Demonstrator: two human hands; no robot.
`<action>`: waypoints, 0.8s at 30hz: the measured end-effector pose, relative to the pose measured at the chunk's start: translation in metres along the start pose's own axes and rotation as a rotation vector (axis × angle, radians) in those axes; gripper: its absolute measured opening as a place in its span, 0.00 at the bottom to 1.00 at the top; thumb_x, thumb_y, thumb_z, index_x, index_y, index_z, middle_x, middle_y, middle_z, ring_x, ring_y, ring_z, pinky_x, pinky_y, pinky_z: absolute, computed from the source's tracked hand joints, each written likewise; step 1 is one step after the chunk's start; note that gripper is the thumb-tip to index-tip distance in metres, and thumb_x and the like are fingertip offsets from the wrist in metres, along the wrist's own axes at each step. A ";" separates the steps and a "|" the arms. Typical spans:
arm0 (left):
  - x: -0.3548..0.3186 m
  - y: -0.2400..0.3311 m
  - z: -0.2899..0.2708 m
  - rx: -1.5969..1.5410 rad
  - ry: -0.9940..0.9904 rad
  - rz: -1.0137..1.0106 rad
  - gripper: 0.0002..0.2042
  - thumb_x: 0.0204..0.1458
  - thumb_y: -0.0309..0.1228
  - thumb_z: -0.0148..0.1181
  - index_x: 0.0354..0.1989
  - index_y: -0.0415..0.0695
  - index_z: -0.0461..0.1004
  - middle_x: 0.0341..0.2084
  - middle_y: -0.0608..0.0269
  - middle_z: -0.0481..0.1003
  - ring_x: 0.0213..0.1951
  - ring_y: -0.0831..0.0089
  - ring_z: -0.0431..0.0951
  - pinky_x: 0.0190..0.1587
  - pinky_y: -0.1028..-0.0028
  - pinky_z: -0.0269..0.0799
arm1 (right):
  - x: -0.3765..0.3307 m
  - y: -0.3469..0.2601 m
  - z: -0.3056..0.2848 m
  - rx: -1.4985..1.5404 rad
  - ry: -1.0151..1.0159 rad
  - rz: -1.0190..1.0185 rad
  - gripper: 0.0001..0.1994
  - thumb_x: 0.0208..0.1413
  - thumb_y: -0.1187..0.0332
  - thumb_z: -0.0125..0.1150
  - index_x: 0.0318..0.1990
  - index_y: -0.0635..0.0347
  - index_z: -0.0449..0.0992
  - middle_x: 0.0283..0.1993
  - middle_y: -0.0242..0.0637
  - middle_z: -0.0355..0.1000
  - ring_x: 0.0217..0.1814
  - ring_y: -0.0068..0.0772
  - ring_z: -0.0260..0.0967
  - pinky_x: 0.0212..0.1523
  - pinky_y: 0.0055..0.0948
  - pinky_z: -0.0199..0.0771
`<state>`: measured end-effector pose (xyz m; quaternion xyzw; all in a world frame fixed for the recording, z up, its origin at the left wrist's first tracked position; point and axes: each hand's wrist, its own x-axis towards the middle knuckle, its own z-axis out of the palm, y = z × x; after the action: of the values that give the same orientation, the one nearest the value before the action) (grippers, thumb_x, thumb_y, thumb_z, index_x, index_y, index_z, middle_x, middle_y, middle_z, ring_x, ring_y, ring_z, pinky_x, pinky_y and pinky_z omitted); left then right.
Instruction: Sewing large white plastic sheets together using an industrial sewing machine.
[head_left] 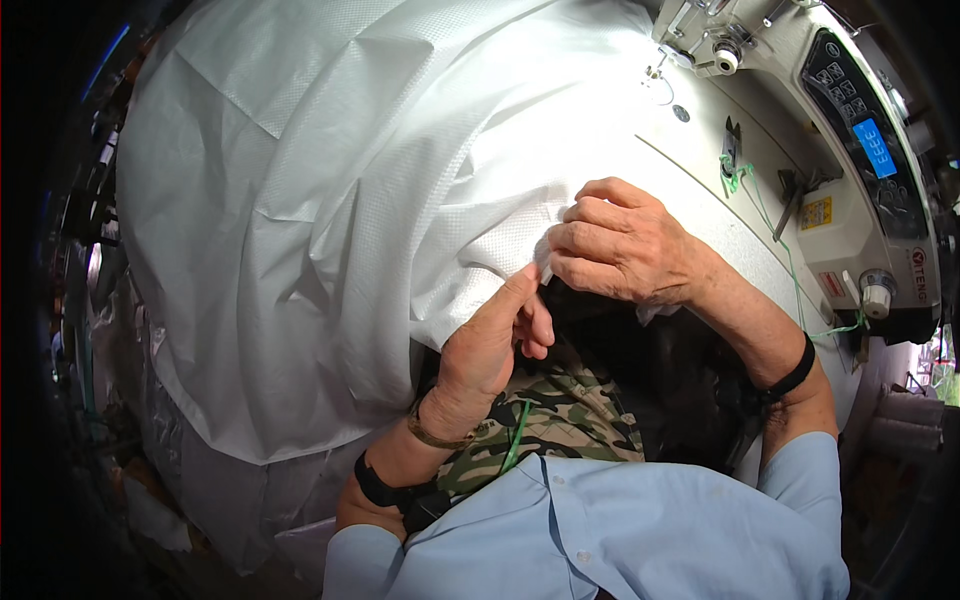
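A large sheet of white textured fabric (390, 150) spreads over the sewing table and hangs down on the left in loose folds. Its near edge is pinched by both hands at the middle of the view. My left hand (495, 335) grips the edge from below, thumb pointing up along it, the other fingers curled. Just to the right and above, my right hand (620, 245) has its fingers bent over the same edge. The two hands nearly touch. A sewing machine (860, 230) stands on the right, its needle area (660, 75) beyond my right hand.
Snips (730, 145) lie on the machine bed, with green thread (780, 235) trailing down past them. The machine's control panel (872, 148) has a lit blue screen. A knob (877, 295) juts out at its near end. Clear plastic sheeting (240, 510) hangs at lower left.
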<state>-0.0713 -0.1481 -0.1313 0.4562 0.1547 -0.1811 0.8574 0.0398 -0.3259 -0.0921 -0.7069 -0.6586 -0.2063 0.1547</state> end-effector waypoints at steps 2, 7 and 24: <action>-0.001 -0.003 0.004 -0.028 0.011 -0.009 0.17 0.66 0.40 0.47 0.30 0.41 0.74 0.15 0.63 0.70 0.17 0.78 0.68 0.20 0.80 0.66 | 0.001 0.000 0.000 0.013 -0.020 0.001 0.07 0.50 0.66 0.61 0.34 0.56 0.73 0.37 0.29 0.71 0.39 0.29 0.69 0.50 0.36 0.73; -0.002 -0.011 0.006 -0.042 0.007 0.009 0.16 0.67 0.40 0.44 0.43 0.39 0.73 0.17 0.62 0.72 0.18 0.78 0.69 0.21 0.80 0.67 | 0.001 -0.001 0.005 -0.014 -0.007 0.016 0.06 0.50 0.67 0.59 0.34 0.57 0.71 0.34 0.30 0.67 0.39 0.30 0.67 0.50 0.35 0.71; -0.007 -0.016 0.013 0.029 0.074 0.021 0.20 0.68 0.45 0.42 0.40 0.42 0.74 0.18 0.68 0.69 0.21 0.82 0.66 0.27 0.82 0.64 | 0.002 -0.003 0.001 -0.034 0.027 0.099 0.08 0.50 0.63 0.61 0.28 0.53 0.69 0.31 0.28 0.63 0.37 0.29 0.64 0.47 0.33 0.69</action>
<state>-0.0838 -0.1656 -0.1328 0.4765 0.1789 -0.1575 0.8462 0.0373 -0.3233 -0.0918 -0.7384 -0.6169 -0.2192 0.1617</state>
